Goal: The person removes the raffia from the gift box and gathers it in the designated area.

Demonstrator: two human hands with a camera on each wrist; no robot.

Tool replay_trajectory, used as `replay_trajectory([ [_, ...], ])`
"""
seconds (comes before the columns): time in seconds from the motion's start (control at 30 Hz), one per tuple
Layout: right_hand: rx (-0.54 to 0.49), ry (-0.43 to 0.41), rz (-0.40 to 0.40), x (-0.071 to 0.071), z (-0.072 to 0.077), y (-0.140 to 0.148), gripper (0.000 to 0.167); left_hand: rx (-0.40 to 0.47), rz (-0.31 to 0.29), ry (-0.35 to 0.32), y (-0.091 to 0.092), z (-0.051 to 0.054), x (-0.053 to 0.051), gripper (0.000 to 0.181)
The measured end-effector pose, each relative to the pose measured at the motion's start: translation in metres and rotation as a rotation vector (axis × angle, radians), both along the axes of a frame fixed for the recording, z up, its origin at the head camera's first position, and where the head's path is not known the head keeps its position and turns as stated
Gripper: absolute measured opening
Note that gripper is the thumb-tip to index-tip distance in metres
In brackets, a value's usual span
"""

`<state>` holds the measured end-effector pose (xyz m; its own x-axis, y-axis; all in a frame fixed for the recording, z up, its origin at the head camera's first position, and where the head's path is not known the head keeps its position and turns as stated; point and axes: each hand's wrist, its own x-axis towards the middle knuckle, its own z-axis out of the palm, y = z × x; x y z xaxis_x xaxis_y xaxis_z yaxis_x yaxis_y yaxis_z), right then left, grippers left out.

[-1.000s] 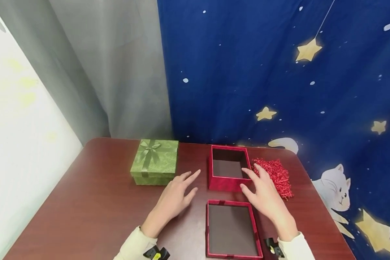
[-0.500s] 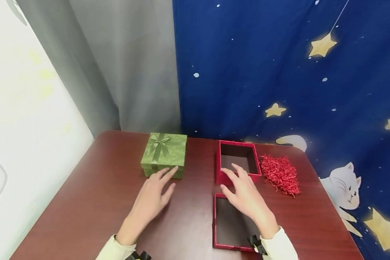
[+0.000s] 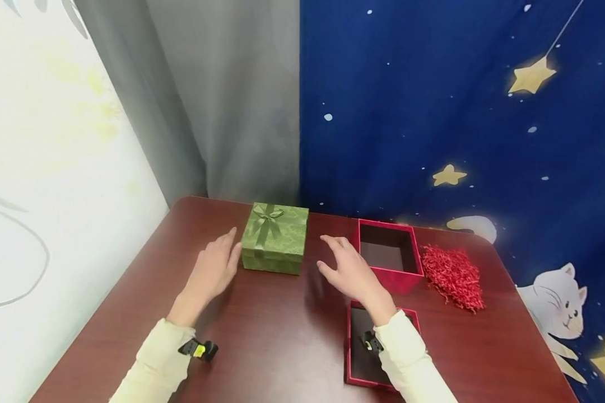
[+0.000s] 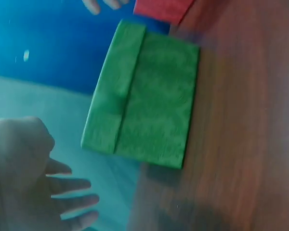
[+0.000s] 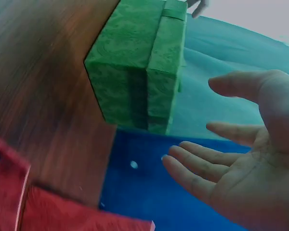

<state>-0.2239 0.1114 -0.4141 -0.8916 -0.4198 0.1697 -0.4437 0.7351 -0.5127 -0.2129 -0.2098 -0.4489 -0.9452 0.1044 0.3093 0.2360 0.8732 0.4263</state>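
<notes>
A green gift box [image 3: 277, 238] with its lid on and a ribbon bow on top stands toward the back of the table. My left hand [image 3: 213, 267] is at the box's left side, fingers extended, holding nothing. On the other side my right hand [image 3: 350, 271], fingers spread and a little bent, is apart from the box. In the right wrist view a gap shows between that hand [image 5: 241, 154] and the green box [image 5: 135, 67]. The left wrist view has the left hand [image 4: 33, 178] with straight fingers beside the box [image 4: 144, 96].
An uncovered red box [image 3: 395, 280] stands right of the green one. Its red lid [image 3: 350, 358] lies inside-up in front, partly under my right forearm. A heap of red shredded paper [image 3: 454, 277] lies at the far right. Curtains hang behind the table [image 3: 262, 336].
Both hands have moved left, from near the red box and the middle of the table to either side of the green box. The head view has turned left.
</notes>
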Motion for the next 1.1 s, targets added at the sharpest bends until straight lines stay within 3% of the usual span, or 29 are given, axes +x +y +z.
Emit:
replay_trajectory([
  [0.13, -0.089, -0.11, -0.022, -0.029, -0.003, -0.018, 0.064, 0.168, 0.02, -0.181, -0.02, -0.001, -0.027, 0.059],
  [0.27, -0.226, -0.248, -0.106, -0.056, -0.006, -0.031, 0.068, 0.29, 0.036, -0.269, -0.029, -0.002, -0.053, 0.064],
  [0.4, -0.294, -0.339, -0.229, -0.07, -0.013, -0.042, 0.076, 0.383, 0.026, -0.351, -0.022, -0.002, -0.067, 0.066],
  [0.57, -0.388, -0.398, -0.273, -0.082, -0.024, -0.058, 0.078, 0.499, 0.009, -0.369, -0.013, -0.001, -0.072, 0.045],
  [0.67, -0.452, -0.43, -0.274, -0.084, -0.029, -0.065, 0.074, 0.538, 0.013, -0.353, -0.01, -0.003, -0.072, 0.044],
  [0.9, -0.514, -0.435, -0.309, -0.082, -0.032, -0.065, 0.063, 0.498, 0.002, -0.378, -0.003, -0.002, -0.07, 0.036],
  [1.1, -0.528, -0.415, -0.273, -0.087, -0.027, -0.066, 0.063, 0.494, 0.011, -0.386, -0.006, 0.005, -0.072, 0.044],
])
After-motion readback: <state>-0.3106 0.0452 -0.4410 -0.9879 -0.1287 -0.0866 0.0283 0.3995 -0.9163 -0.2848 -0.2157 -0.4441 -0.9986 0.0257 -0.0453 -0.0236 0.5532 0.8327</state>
